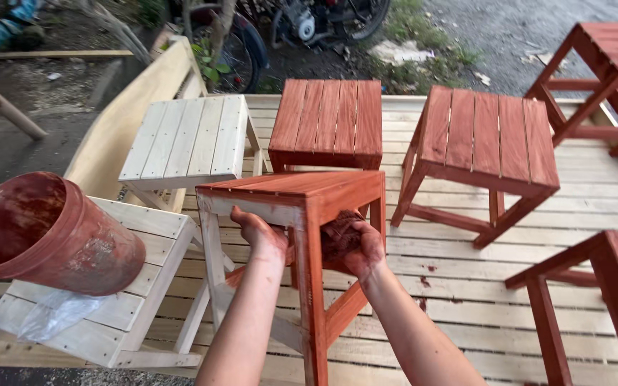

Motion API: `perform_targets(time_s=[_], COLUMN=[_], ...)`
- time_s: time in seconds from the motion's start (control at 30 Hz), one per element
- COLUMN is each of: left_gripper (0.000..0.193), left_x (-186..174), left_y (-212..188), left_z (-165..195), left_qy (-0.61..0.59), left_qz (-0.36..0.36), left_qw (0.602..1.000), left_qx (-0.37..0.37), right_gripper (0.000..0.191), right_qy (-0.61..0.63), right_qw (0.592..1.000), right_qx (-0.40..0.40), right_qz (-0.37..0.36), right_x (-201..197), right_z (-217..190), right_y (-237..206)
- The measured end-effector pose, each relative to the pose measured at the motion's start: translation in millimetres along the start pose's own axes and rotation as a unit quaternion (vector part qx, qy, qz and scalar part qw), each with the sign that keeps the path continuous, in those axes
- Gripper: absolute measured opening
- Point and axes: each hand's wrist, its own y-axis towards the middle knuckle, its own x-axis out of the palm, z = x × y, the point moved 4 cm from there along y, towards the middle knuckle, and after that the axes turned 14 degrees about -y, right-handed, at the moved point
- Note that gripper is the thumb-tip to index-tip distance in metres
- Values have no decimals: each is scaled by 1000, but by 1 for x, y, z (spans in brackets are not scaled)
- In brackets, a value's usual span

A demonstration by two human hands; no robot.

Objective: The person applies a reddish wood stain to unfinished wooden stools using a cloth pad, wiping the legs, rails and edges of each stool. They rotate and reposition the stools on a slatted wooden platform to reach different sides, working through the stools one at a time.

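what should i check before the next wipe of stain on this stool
1. Stool steadied: left hand grips the half-stained stool under its top rail: ok.
2. Applicator in hand: right hand holds a stained rag against the stool's side: ok.
3. Coverage: the stool's left legs and rail are bare wood: not ok.
4. Stain supply: the bucket lies tipped on an unstained stool; contents cannot tell.
5. Drips: red spots mark the slatted platform: not ok.
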Motion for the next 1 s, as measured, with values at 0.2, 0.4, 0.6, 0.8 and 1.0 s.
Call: perform_targets(time_s=[0.2,0.4,0.6,0.8,1.0], left_gripper=[72,62,49,36,22], left_x=[0,-18,-35,-39,-50], left_y=[-56,-68,-55,-68,-67], left_z=[-60,-113,-158,-248,-277], left_qy=[-11,-66,-110,-100,-97], left_qz=[23,37,28,24,28], left_qw=[998,997,978,962,962], left_qx=[60,22,-176,-253,-253], right_gripper=[29,37,32,29,42], right_qy=[-12,-149,-264,-358,-328], right_qw=[998,989,962,912,910], right_qx=[29,11,38,-55,-147], right_qz=[-61,-10,53,190,208], right_x=[-40,-65,-111,-169,-205], right_z=[-46,-95,-135,-183,-208], right_y=[7,-4,-8,-49,-105])
